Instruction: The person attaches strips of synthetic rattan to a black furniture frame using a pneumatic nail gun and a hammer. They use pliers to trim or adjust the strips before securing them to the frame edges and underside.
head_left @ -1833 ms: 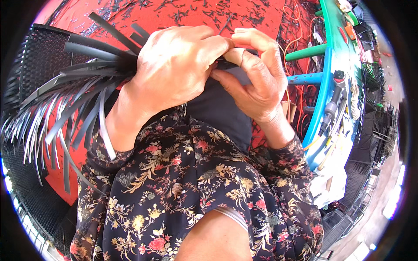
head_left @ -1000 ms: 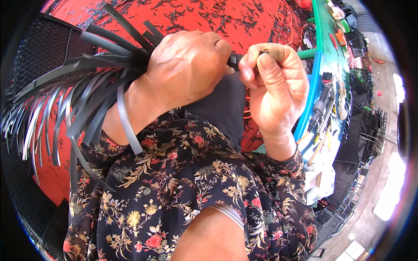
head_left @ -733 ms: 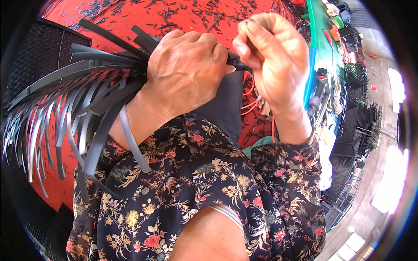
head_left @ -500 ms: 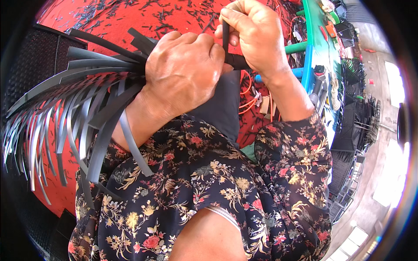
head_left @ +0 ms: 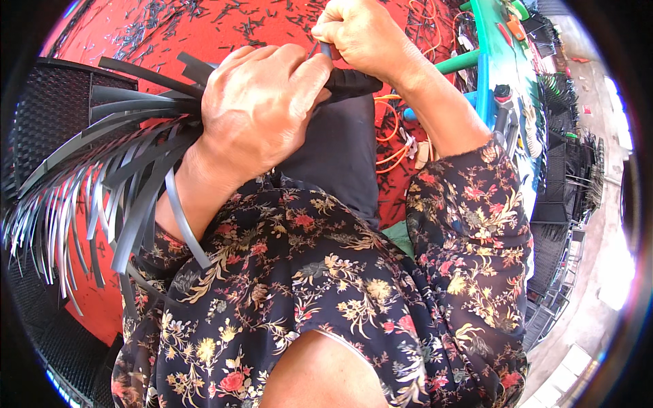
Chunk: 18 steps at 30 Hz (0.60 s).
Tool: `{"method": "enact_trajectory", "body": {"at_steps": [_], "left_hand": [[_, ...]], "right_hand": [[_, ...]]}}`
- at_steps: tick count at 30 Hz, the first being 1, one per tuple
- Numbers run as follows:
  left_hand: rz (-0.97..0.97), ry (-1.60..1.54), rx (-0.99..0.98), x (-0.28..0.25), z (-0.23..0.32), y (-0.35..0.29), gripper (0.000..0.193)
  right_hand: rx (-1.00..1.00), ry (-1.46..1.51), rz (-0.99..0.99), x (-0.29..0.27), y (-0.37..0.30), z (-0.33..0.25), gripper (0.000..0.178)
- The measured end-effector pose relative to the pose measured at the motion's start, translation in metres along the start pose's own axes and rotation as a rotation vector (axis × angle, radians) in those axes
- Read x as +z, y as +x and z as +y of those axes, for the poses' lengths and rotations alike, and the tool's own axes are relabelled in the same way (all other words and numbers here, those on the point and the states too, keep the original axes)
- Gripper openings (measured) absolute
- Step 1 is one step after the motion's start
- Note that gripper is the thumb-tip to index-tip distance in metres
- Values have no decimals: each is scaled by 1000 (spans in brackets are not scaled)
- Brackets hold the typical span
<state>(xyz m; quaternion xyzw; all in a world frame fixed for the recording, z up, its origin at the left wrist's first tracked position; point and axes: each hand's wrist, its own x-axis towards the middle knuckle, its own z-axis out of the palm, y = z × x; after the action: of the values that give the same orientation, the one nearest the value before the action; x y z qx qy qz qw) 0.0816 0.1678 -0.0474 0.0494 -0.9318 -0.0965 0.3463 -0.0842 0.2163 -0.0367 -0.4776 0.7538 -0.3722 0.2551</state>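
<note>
Here the bundle of strips [head_left: 146, 160] is stretching left to right in front of the floral top [head_left: 326, 272], loose ends fanning and drooping left, its black wrapped end [head_left: 360, 83] pointing right. The left hand [head_left: 255, 112], back upward, is clenching the middle; the right hand [head_left: 364, 39], raised just beyond, is pinching a dark band [head_left: 326, 50] in curled fingers. Flat grey-black strips are gleaming smoothly.

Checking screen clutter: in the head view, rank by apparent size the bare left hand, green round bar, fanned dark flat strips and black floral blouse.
Black floral blouse (largest)
Fanned dark flat strips
Bare left hand
Green round bar (smallest)
</note>
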Motion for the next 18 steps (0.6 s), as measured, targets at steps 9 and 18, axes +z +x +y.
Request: {"method": "enact_trajectory", "body": {"at_steps": [9,18], "left_hand": [[-76,-3,44,0,-11,2,29],[-141,-6,23,-1,-18,3,23]], "right_hand": [[-73,-108,-42,-3,5,3,19],[42,560,-5,-1,-2,7,23]]}}
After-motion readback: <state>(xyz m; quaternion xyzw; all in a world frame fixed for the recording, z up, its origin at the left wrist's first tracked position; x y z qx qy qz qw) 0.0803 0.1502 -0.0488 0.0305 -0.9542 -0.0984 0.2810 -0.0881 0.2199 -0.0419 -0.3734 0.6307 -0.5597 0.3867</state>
